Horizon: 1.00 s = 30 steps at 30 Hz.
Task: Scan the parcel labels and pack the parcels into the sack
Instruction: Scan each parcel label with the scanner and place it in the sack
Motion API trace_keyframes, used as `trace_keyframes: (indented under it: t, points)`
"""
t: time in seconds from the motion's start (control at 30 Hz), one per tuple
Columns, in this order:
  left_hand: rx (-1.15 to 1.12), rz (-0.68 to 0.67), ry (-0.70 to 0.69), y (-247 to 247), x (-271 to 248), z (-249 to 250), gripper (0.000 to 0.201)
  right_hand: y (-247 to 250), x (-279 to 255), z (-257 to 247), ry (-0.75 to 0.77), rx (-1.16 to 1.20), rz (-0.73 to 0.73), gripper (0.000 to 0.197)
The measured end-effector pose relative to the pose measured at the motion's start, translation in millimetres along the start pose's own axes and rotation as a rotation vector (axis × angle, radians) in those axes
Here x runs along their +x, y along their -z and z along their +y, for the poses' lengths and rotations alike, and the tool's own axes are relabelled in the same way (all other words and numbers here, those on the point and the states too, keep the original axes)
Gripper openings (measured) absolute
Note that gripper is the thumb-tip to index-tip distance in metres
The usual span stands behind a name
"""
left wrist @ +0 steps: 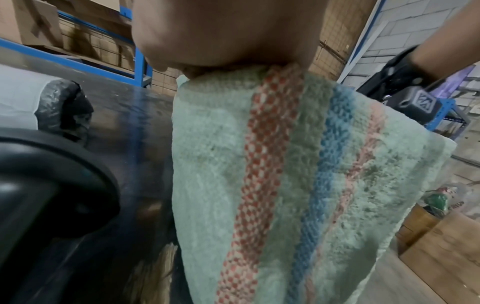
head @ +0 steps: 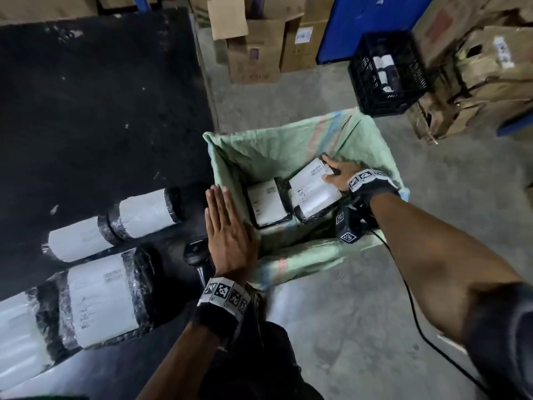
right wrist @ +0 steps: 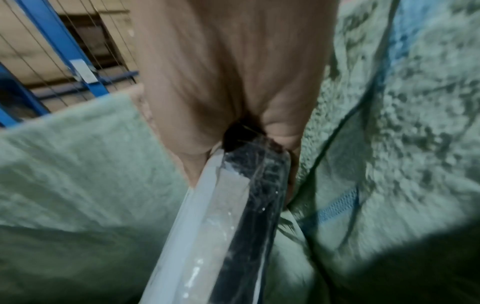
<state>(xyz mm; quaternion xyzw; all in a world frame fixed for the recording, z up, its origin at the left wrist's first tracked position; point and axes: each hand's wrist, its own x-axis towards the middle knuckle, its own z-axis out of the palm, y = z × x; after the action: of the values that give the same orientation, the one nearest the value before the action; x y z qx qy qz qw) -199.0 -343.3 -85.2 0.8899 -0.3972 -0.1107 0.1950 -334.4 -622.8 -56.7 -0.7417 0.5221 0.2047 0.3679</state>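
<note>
An open green woven sack point(head: 259, 151) stands on the floor beside the black table point(head: 101, 111). Inside it, my right hand point(head: 334, 173) grips the far end of a black-wrapped parcel with a white label point(head: 311, 192), thumb on top. A second labelled parcel point(head: 266, 206) lies next to it in the sack. My left hand point(head: 222, 215) lies flat with straight fingers on the sack's left rim. In the left wrist view the palm point(left wrist: 226, 35) rests on the sack's edge point(left wrist: 285, 164). The right wrist view shows the hand point(right wrist: 228, 72) on the parcel's edge point(right wrist: 228, 216).
Three more labelled parcels point(head: 144, 213) point(head: 78, 241) point(head: 98, 298) lie on the table's near part. A black scanner point(head: 194, 251) sits just under my left hand. A black cable point(head: 409, 298) runs across the floor. A black crate point(head: 386, 73) and cardboard boxes point(head: 259, 47) stand behind.
</note>
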Motion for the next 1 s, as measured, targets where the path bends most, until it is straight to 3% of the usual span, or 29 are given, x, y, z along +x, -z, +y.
trace_keyframes:
  t: [0.2,0.4,0.8,1.0]
  points:
    - [-0.02,-0.002,0.008,2.1,1.6,2.4,0.075,-37.9,45.3,28.5,0.007,0.076,0.034,0.069]
    - [-0.063,-0.016,0.004,-4.2,5.5,-4.1,0.075,-71.4,78.4,58.0,-0.025,0.133,0.254,0.07]
    - [-0.163,-0.07,0.024,-1.5,7.6,-3.7,0.072,-99.9,136.5,79.7,0.104,0.347,0.199,0.066]
    - [-0.165,-0.088,0.017,-0.4,13.4,1.1,0.075,-103.1,147.0,78.0,-0.03,0.296,0.148,0.065]
